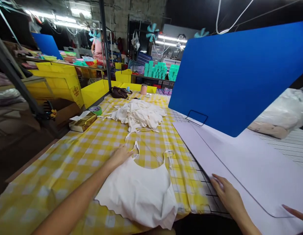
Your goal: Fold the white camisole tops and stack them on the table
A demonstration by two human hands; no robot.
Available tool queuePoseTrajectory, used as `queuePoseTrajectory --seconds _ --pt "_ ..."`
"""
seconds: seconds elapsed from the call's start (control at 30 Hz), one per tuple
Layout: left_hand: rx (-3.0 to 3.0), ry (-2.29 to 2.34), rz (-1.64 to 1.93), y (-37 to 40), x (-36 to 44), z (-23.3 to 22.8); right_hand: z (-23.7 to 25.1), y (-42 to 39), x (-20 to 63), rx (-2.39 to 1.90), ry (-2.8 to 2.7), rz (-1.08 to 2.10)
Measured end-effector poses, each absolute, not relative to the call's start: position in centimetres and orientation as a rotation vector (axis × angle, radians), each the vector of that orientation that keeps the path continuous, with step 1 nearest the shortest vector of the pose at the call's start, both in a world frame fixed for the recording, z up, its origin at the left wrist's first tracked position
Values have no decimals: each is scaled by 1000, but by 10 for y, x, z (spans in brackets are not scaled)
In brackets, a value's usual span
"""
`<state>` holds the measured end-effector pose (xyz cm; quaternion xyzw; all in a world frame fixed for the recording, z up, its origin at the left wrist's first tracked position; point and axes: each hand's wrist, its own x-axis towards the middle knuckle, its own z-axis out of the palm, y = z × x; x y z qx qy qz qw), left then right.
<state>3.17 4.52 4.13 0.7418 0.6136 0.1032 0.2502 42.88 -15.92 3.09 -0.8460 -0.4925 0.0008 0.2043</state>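
Note:
A white camisole top (143, 186) lies spread on the yellow checked cloth, its thin straps toward the far side. My left hand (120, 156) is at its left strap, fingers closed on the fabric there. To the right, my right hand (226, 192) is at the near left edge of a large white board (202, 147), thumb and fingers bent about the edge. Part of that grip is hidden. Beyond the camisole sits a heap of white garments (141, 114) with loose straps.
Another person's fingers (295, 212) reach in at the right edge over the white boards. A big blue board (229, 78) stands tilted in a black wire stand (197, 117). Green tape (96, 110), a gold box (85, 122), a dark bag (120, 92) and a pink cup (143, 89) lie around.

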Motion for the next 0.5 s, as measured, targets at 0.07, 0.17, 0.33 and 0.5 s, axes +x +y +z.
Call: queuePoseTrajectory --seconds 0.07,0.17,0.33,0.5 --pt "1979 1676 334 48 43 40 29 -154 397 -2144 -1567 114" --pt "1899 1591 448 52 52 37 25 -147 352 -1959 -1712 225" --pt "1736 1525 603 58 56 28 12 -136 301 -1924 -1761 315" --pt "1369 1313 801 62 52 30 -1 -125 279 -1905 -1782 357"
